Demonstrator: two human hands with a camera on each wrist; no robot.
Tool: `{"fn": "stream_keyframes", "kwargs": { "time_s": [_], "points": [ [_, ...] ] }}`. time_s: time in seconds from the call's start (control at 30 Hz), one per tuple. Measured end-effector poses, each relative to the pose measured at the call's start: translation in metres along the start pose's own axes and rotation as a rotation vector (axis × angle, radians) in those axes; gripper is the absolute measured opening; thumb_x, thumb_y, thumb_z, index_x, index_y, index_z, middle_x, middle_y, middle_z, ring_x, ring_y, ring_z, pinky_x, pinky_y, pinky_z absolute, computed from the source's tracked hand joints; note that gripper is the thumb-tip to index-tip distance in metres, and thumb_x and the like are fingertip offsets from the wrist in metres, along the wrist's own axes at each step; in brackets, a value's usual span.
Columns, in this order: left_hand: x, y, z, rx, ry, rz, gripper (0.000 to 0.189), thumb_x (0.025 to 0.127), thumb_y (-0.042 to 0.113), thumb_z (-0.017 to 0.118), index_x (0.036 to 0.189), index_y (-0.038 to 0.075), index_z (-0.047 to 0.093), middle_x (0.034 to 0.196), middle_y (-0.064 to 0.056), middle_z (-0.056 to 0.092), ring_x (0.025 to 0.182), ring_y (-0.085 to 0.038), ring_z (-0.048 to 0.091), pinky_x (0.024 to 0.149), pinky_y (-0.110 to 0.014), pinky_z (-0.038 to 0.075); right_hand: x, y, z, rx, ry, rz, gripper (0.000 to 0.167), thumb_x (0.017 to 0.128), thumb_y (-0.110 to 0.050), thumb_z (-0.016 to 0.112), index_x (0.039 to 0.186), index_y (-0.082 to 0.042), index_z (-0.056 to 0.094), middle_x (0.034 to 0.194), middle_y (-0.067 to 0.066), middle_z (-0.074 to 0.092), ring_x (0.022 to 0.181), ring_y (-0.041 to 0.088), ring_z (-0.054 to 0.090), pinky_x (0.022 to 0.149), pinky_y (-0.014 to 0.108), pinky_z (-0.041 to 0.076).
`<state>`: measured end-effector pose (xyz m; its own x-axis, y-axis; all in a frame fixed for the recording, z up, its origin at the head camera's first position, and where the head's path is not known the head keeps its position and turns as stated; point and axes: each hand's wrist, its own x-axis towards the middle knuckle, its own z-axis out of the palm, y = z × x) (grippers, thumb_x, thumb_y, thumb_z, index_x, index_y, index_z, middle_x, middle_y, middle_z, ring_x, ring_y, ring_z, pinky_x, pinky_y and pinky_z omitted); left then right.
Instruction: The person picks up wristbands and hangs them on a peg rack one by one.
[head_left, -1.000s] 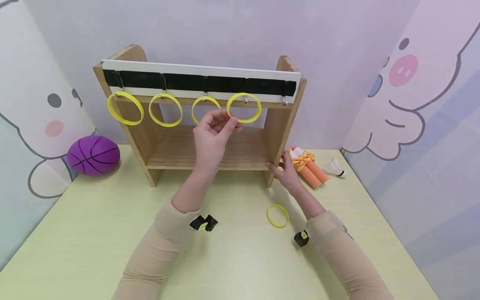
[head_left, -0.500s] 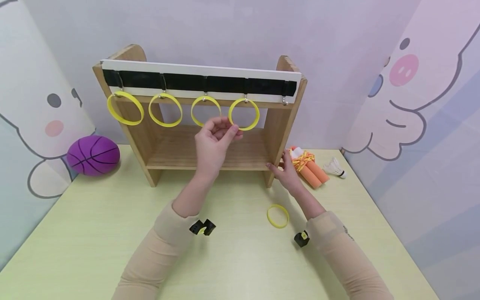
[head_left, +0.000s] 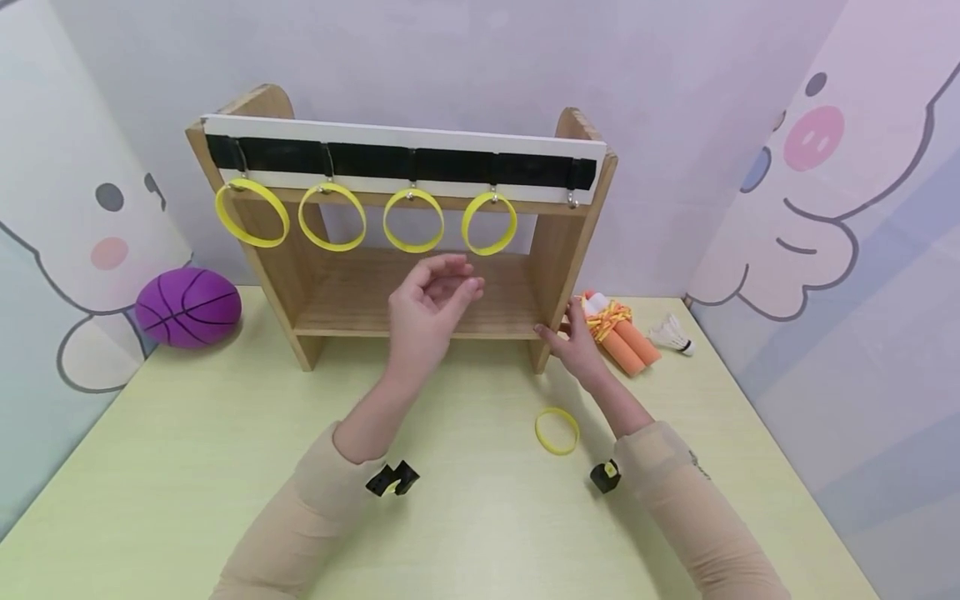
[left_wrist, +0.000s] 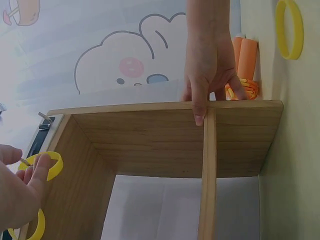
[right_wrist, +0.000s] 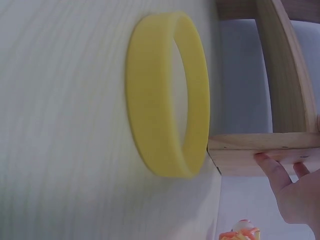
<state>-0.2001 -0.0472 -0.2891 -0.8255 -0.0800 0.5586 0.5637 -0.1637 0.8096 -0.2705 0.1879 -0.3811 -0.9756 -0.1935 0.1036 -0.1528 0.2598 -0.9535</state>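
Just below a row of several yellow wristbands on hooks, my left hand [head_left: 427, 307] is raised with its fingers loosely bent and nothing between them. The closest wristband [head_left: 487, 251] hangs from the fourth hook, above the fingertips. These hooks line a white rail with a black strip [head_left: 453, 168] across the top of a wooden shelf [head_left: 352, 302]. My right hand [head_left: 579, 352] grips the shelf's right side panel, thumb over the front edge and fingers on the outer face. Another wristband [right_wrist: 150, 90] lies on the table in front of the shelf. The rightmost hook [head_left: 572, 200] is bare.
A purple ball [head_left: 187, 308] sits left of the shelf. Right of it lie a jump rope with orange handles [head_left: 628, 346] and a shuttlecock [head_left: 671, 336]. Walls with cartoon figures close off the back and sides of the pale table [head_left: 480, 517].
My left hand lowered the fourth wristband so it hangs from its hook, let go of it and dropped a little below. My right hand stays on the side panel.
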Motion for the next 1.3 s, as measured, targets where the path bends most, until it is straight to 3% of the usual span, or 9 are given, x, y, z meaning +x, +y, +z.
{"fn": "stream_keyframes", "kwargs": {
  "time_s": [0.2,0.43,0.67,0.77,0.93,1.13,1.3],
  "points": [
    [-0.015,-0.006,0.002,0.08,-0.09,-0.049,0.026,0.084,0.003,0.069,0.107,-0.002,0.061,0.101,-0.013,0.065,0.09,-0.018,0.066,0.079,-0.03,0.056,0.006,0.012,0.0,-0.026,0.035,-0.031,0.068,0.09,-0.016,0.064,0.144,-0.015,0.023,0.142,0.021,0.033,0.118,0.039,0.046,0.08,0.048,0.054],
    [-0.034,-0.022,0.008,0.226,-0.217,-0.036,0.022,0.084,0.004,0.069,0.106,0.001,0.064,0.1,-0.009,0.066,0.09,-0.016,0.064,0.077,-0.028,0.056,0.011,0.023,0.0,-0.132,0.116,-0.083,0.066,0.085,-0.024,0.072,0.138,-0.019,0.033,0.131,0.019,0.049,0.104,0.038,0.059,0.063,0.041,0.058],
    [-0.051,-0.044,0.012,0.336,-0.369,-0.069,0.025,0.083,0.004,0.07,0.108,0.004,0.065,0.1,-0.008,0.066,0.09,-0.015,0.064,0.076,-0.024,0.055,0.004,0.022,-0.002,-0.124,0.128,-0.131,0.065,0.085,-0.021,0.071,0.138,-0.019,0.034,0.135,0.018,0.047,0.106,0.04,0.059,0.068,0.05,0.056],
    [-0.058,-0.055,0.013,0.406,-0.464,-0.1,0.025,0.084,0.005,0.069,0.109,0.006,0.065,0.101,-0.007,0.066,0.089,-0.015,0.063,0.076,-0.025,0.055,0.004,0.021,-0.004,-0.138,0.137,-0.173,0.064,0.084,-0.019,0.072,0.137,-0.017,0.035,0.133,0.019,0.049,0.108,0.04,0.058,0.078,0.052,0.054],
    [-0.068,-0.074,0.015,0.526,-0.682,-0.145,0.031,0.084,0.012,0.071,0.114,0.008,0.064,0.103,-0.005,0.066,0.094,-0.019,0.062,0.078,-0.027,0.053,-0.001,0.011,-0.006,-0.182,0.138,-0.212,0.065,0.083,-0.013,0.072,0.137,-0.011,0.036,0.132,0.023,0.049,0.112,0.043,0.056,0.088,0.055,0.049],
    [-0.071,-0.091,0.016,0.626,-0.857,-0.123,0.036,0.083,0.016,0.073,0.117,0.01,0.064,0.109,-0.002,0.066,0.1,-0.016,0.06,0.087,-0.032,0.051,-0.009,-0.007,-0.005,-0.166,0.086,-0.21,0.068,0.083,-0.005,0.071,0.138,-0.004,0.032,0.134,0.027,0.044,0.113,0.047,0.053,0.075,0.051,0.055],
    [-0.068,-0.101,0.015,0.67,-0.981,-0.09,0.035,0.084,0.018,0.072,0.118,0.013,0.064,0.114,0.004,0.064,0.103,-0.012,0.058,0.086,-0.024,0.049,-0.004,0.001,-0.006,-0.156,0.076,-0.214,0.071,0.083,-0.006,0.071,0.14,-0.008,0.031,0.135,0.026,0.043,0.114,0.046,0.053,0.068,0.045,0.057]
  ]
}}
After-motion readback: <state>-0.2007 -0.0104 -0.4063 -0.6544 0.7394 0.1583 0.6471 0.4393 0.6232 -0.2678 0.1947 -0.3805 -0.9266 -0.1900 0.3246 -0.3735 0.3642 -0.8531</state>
